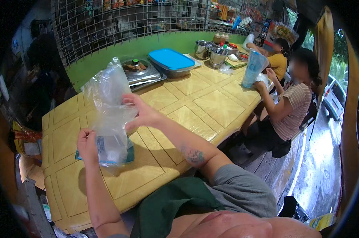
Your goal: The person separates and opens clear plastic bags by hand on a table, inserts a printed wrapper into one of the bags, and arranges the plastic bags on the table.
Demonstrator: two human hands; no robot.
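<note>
My left hand [88,144] pinches the edge of a thin clear plastic bag [109,125] over the near left part of the table. To its right is my right hand [143,113], with thumb and fingers spread beside the bag; any light contact there is hard to make out. Behind it rises another piece of clear plastic [112,84], crinkled and upright; I cannot tell whether the two are joined. Beneath the bag, a teal and blue plastic packet [131,153] lies flat on the table, partly hidden.
The table [194,119] has a yellow patterned cover. Along its back stand a lidded metal food tray [142,74], a blue-lidded container [172,59] and metal pots [218,56]. A person in a striped shirt [292,104] handles blue-tinted plastic [252,68]; another person [277,62] sits beyond.
</note>
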